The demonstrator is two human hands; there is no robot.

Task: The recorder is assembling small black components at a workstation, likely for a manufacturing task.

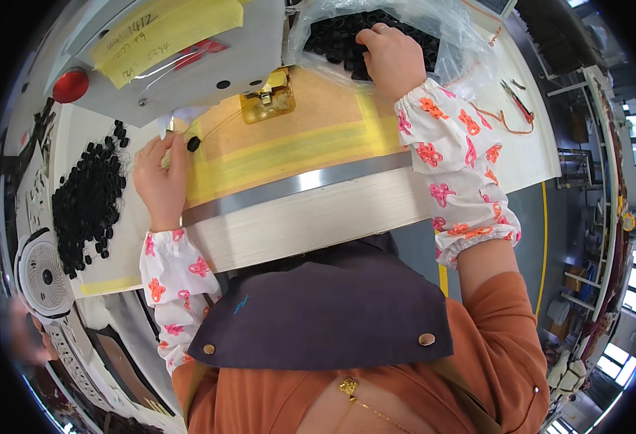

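My left hand [160, 177] is at the near left of the sewing machine [188, 72], thumb and fingertips pinched together. What they hold is too small to make out. Just right of those fingertips is a small black loop [193, 144], with pale threads running from it toward the machine's metal plate [269, 108]. My right hand [394, 61] reaches into a clear plastic bag [459, 54] at the far side, fingers curled down onto a heap of black loops [332, 36]. Whatever lies between the right fingertips is hidden.
Many black loops strung with thread lie in a long pile [90, 195] on the left. A white fan [45, 275] stands beyond it. Snips [518, 101] and an orange cord [502, 121] rest at the right. A metal strip [303, 181] edges the yellow-taped worktop.
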